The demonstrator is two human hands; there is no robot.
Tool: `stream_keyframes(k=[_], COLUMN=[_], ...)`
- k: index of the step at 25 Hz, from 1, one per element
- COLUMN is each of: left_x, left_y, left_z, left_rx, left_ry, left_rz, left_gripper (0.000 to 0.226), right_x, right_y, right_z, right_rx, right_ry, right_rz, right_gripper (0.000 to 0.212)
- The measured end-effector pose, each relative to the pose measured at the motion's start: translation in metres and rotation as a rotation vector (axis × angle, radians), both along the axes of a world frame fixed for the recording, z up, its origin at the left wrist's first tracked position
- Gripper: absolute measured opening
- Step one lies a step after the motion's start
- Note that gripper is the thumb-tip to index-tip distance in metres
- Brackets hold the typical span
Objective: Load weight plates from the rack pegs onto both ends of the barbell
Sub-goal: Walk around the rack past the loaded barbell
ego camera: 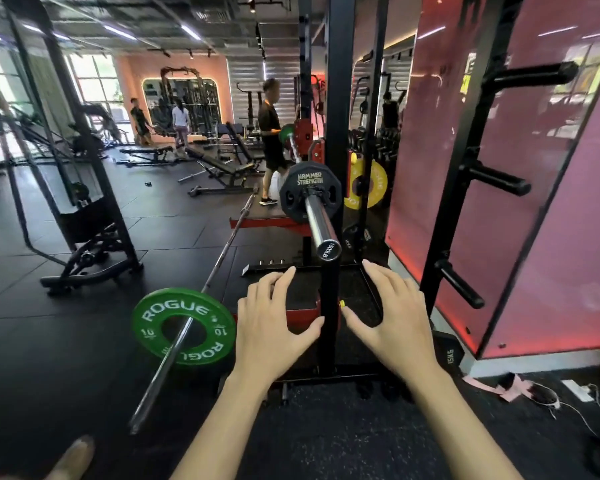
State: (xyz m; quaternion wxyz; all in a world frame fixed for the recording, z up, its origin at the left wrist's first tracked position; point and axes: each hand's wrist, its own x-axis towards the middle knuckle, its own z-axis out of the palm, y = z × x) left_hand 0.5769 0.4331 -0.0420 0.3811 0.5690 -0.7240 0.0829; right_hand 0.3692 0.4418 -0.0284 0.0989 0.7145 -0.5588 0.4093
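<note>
While both hands are hovering empty below the bar end, the barbell (317,216) is resting in the rack (336,98) with its long axis running away from the person, the capped sleeve end pointing toward the camera. The left hand (274,327) is spreading its fingers wide, holding nothing; the right hand (392,317) is doing the same. The two grips are facing each other with the rack upright showing between them, just under the sleeve end.

A black plate (300,192) is sitting on the near sleeve, pushed well back from the cap, so bare chrome is showing in front of it. It is lying ahead of and above both grips, slightly nearer the left one. At the far end of the bar a green plate (286,133) is showing beside another person (271,133).

The pegs (499,181) are projecting from a black post at the right edge of the rack, and those in view are standing bare. The right hand is nearer to them. A yellow plate (371,183) is hanging behind the upright, past the black one.

A second bar (174,348) with a green Rogue plate (184,325) is lying on the floor (66,358), left of the left hand.

Judgement: the near end is carrying one plate; the coming move likely calls for a turn right toward the plate storage.
</note>
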Motion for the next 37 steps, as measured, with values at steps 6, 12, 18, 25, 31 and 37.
stream_keyframes(k=[6,12,18,25,31,37], left_x=[0.131,0.3,0.412,0.515,0.619,0.729], left_y=[0.039,0.082,0.068,-0.03,-0.122,-0.209], left_z=[0.002,-0.008,-0.012,-0.032,-0.018,-0.039], left_rx=[0.004,0.018,0.023,0.078,0.047,0.098], left_ry=[0.02,0.002,0.049,0.065,0.051,0.075], left_rz=[0.144,0.354,0.42,0.416,0.457,0.412], left_gripper=[0.084,0.08,0.081,0.081,0.074,0.078], right_x=[0.159,0.329,0.438,0.546,0.654,0.753], right_y=[0.002,0.006,-0.02,-0.125,-0.231,-0.308], right_z=[0.001,-0.012,-0.012,-0.025,-0.021,-0.031], right_rx=[-0.018,0.026,0.033,0.049,0.082,0.092], right_ry=[-0.01,-0.012,0.001,-0.02,-0.066,-0.092], right_rz=[0.179,0.354,0.423,0.451,0.491,0.452], right_gripper=[0.071,0.068,0.066,0.068,0.066,0.065])
